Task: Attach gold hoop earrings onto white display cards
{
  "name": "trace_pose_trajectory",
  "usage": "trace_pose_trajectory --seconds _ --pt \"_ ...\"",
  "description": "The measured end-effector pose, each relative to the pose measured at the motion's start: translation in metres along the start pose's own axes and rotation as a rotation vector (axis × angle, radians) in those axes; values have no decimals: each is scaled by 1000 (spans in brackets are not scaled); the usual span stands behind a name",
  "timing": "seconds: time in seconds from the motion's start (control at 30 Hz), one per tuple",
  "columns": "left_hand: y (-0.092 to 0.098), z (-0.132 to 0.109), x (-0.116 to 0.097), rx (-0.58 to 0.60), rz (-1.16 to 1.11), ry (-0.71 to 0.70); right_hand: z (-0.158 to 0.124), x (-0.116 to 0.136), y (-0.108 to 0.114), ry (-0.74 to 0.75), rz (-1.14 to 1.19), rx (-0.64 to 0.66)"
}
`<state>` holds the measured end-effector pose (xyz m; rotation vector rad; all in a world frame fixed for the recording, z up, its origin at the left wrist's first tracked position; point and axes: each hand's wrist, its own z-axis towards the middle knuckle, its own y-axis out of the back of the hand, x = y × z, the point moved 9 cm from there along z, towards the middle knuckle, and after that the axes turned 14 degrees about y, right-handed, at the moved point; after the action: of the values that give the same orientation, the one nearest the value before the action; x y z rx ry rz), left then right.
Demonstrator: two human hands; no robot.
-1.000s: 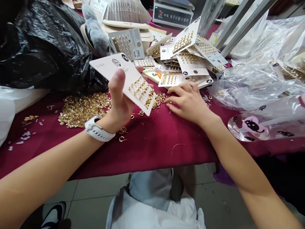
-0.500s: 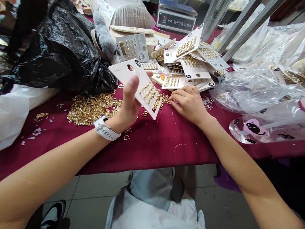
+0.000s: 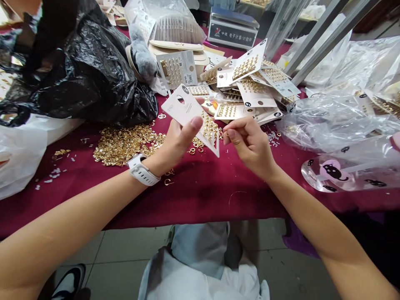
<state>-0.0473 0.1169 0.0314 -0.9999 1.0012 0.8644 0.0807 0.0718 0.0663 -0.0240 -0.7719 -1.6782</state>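
Note:
A white earring card (image 3: 184, 106) carrying rows of gold earrings is gripped in my left hand (image 3: 178, 139), thumb on its front, tilted above the table. Just right of the card's lower end, my right hand (image 3: 254, 143) is closed in a pinch; a small gold piece, seemingly an earring, shows at the fingertips. Loose gold hoop earrings (image 3: 197, 143) lie under the card. Farther left is a large heap of small gold pieces (image 3: 120, 146). Behind my hands rises a pile of filled earring cards (image 3: 256, 93).
A black plastic bag (image 3: 93, 62) bulges at the left, over a white bag (image 3: 46, 133). Clear plastic bags (image 3: 331, 121) crowd the right side. A counting scale (image 3: 233, 31) stands at the back, near metal posts (image 3: 328, 39). Dark red cloth (image 3: 193, 200) covers the table.
My right hand has lifted off the loose earrings and turned, fingers now pinched. The card in my left hand has shifted right and down, closer to my right hand.

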Motion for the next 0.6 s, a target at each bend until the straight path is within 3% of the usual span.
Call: trace_pose_trajectory --seconds 0.27,0.6 --pt "-9 -5 -3 35 85 36 1 15 0 92 -239 63" --pt "-14 -5 0 69 63 62 3 19 -2 164 -294 75"
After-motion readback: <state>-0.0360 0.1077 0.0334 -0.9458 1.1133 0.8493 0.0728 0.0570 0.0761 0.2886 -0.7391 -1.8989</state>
